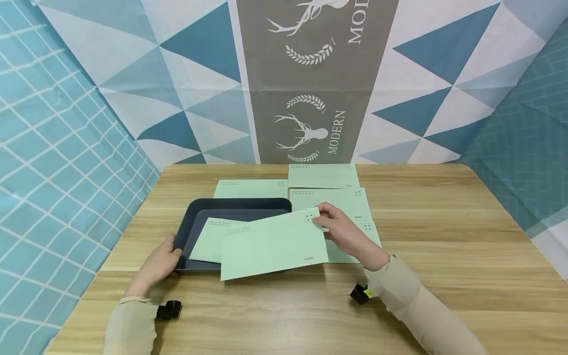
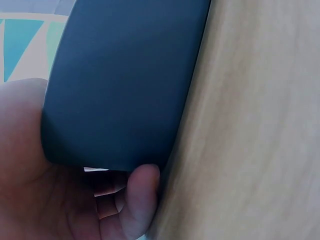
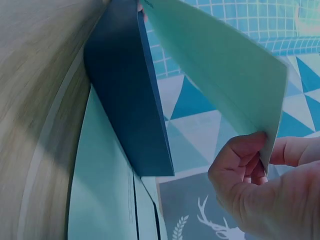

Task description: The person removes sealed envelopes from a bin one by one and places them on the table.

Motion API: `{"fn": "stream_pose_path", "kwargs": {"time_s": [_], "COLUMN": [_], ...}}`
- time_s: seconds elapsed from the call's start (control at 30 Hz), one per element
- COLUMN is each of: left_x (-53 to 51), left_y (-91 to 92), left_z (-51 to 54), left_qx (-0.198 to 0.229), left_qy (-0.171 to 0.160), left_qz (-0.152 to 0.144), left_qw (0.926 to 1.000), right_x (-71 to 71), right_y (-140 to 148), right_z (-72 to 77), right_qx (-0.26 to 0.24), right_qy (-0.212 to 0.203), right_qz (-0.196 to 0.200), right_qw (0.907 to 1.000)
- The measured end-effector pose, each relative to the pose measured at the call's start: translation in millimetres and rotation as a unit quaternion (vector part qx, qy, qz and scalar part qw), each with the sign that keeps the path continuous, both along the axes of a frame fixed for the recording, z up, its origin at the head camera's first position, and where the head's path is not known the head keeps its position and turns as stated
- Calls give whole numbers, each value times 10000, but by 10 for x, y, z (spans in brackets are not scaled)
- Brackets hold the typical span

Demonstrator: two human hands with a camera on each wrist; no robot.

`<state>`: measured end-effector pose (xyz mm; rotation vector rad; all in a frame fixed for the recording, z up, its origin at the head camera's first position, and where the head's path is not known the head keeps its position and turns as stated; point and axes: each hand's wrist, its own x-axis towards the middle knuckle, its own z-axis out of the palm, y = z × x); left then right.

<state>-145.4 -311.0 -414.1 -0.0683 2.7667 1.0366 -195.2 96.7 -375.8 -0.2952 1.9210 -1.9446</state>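
Observation:
A dark blue-grey tray (image 1: pixel 191 224) lies on the wooden table, its side wall (image 2: pixel 125 85) close up in the left wrist view. My left hand (image 1: pixel 159 259) grips the tray's left end, thumb over the rim. Between the thumb and fingers of my right hand (image 1: pixel 343 231) is the right end of a pale green envelope (image 1: pixel 272 246), tilted above the tray's right part. The right wrist view shows this envelope (image 3: pixel 225 65) raised over the tray wall (image 3: pixel 130 95), pinched by the hand (image 3: pixel 260 185). Another green envelope (image 1: pixel 206 244) lies in the tray, partly covered.
Several green envelopes lie behind and right of the tray, among them one at the back edge (image 1: pixel 321 176), one behind the tray (image 1: pixel 250 188) and one beside my right hand (image 1: pixel 328 197). The wooden table (image 1: pixel 275 315) extends in front. Patterned cloth (image 1: pixel 310 74) hangs behind it.

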Motion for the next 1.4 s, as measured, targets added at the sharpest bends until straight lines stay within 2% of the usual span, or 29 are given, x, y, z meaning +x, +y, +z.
{"fn": "stream_pose_path", "kwargs": {"time_s": [0.2,0.53,0.83,1.1,1.23,1.4], "left_x": [10,9,-3,0,4,2], "left_y": [9,4,-2,-20,-16,-6], "left_z": [-14,-28,-31,-7,1,-3], "left_qx": [33,39,-10,-72,-49,-2], "left_qy": [-21,-56,-33,-34,15,5], "left_qz": [13,14,31,-15,-4,19], "left_qw": [10000,10000,10000,10000,10000,10000], "right_x": [54,190,264,342,373,420], "right_y": [161,355,468,603,687,808], "right_z": [-32,-165,-195,-227,-250,-262], "right_qx": [-49,326,552,701,907,1439], "right_qy": [-145,-325,-85,-258,-212,-211], "right_qz": [88,-17,255,278,335,207], "right_qw": [9998,9989,9981,9968,9951,9891]}}
